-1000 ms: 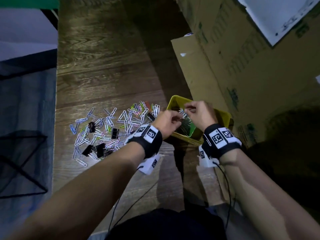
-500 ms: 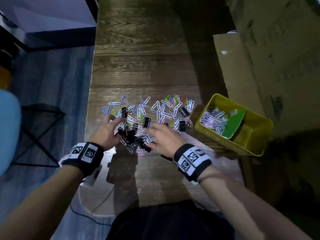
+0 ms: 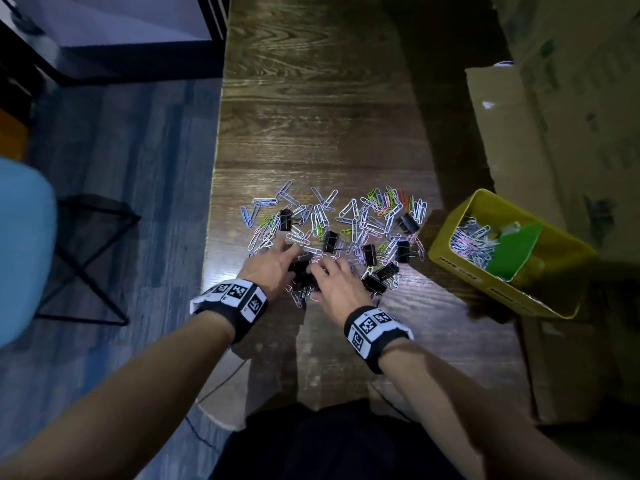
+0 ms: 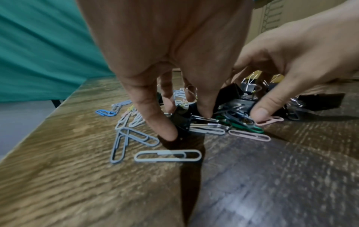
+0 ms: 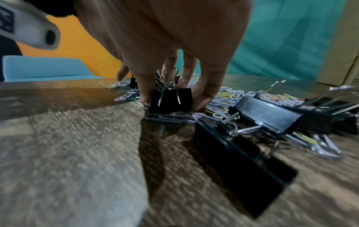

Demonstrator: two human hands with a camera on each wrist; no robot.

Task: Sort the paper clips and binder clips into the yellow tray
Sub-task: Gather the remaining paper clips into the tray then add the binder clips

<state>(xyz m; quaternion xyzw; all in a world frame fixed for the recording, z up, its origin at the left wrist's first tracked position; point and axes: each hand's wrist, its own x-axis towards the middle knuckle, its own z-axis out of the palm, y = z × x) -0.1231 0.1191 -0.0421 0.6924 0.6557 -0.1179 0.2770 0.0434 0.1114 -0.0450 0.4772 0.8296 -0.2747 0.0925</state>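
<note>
Two hands (image 3: pixel 301 275), one yellow tray (image 3: pixel 453 263)

Binder clips (image 3: pixel 330 241) showing black w/ silver handles; paper clips (image 3: pixel 360 216) mixing white, blue, green, pink; tray (image 3: pixel 450 258) glowing yellow; table (image 3: pixel 311 116) showing dark woodgrain.

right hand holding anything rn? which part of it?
Yes: the right hand pinches a black binder clip by the two side ends of its body, still on the table.
</note>
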